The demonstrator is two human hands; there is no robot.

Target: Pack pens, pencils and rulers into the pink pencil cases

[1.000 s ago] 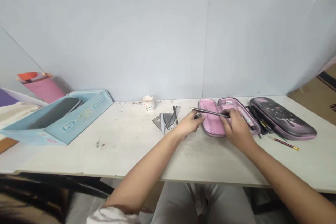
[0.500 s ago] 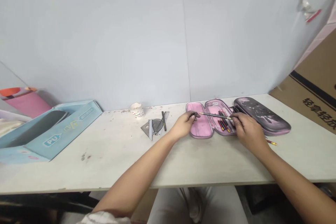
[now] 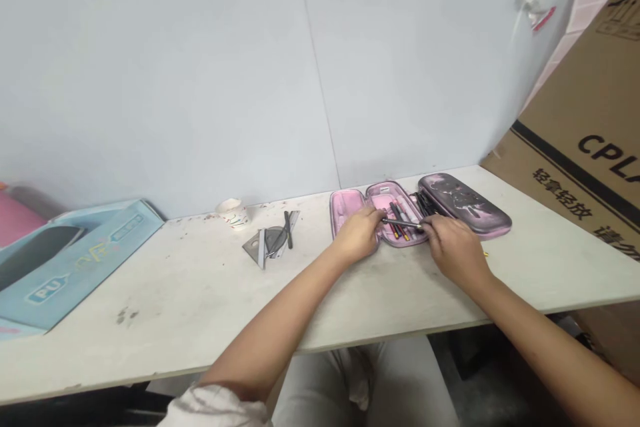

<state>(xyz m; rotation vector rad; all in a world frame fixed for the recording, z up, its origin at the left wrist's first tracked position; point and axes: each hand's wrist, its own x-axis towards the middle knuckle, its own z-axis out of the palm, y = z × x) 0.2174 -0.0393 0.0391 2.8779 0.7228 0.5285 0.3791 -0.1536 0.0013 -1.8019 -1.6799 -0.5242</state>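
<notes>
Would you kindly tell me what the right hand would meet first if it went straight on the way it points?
Probably the slim pen over the open pencil case; depth is unclear.

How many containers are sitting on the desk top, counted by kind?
Pencil case: 1
Paper cup: 1
Blue cardboard box: 1
Total: 3
</notes>
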